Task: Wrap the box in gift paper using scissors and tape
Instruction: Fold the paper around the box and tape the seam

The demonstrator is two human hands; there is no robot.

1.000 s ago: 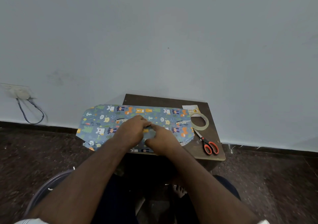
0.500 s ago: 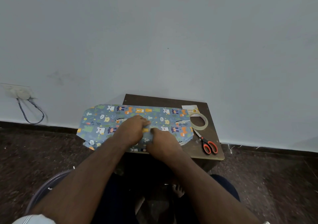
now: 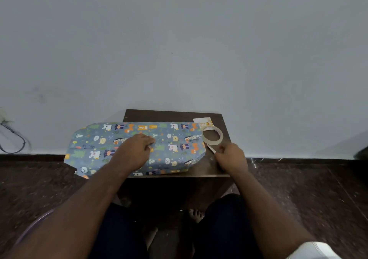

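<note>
- Gift paper (image 3: 137, 145) lies over the box on small table (image 3: 217, 169).
- Left hand (image 3: 133, 151) presses paper flat, fingers relaxed.
- Right hand (image 3: 232, 158) grips scissors (image 3: 211, 149), just beside tape roll (image 3: 212, 135).

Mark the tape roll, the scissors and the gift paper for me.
tape roll (image 3: 212, 128): head view, far rim of the ring.
scissors (image 3: 211, 149): head view, blade tip showing beside the right hand; handles hidden.
gift paper (image 3: 175, 139): head view, printed top right of the left hand.
</note>
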